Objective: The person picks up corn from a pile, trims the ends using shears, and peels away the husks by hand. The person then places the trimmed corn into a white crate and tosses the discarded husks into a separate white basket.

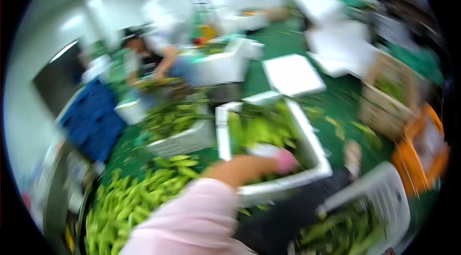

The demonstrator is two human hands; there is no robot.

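Note:
My left hand (286, 161), in what looks like a pink glove, reaches into a white foam box (314, 142) from the near side. Its fingers are blurred and hidden, so any hold is unclear. Long green vegetables (261, 130) lie in rows in the box, with a blurred white patch beside the hand. My right hand is not in view.
Many light-green vegetables (129, 207) are heaped on the green floor. Another person (151, 60) handles produce behind a full white crate (182, 140). Around me are a foam lid (294, 73), cardboard box (386, 106), orange basket (415, 159) and pale crate (396, 192).

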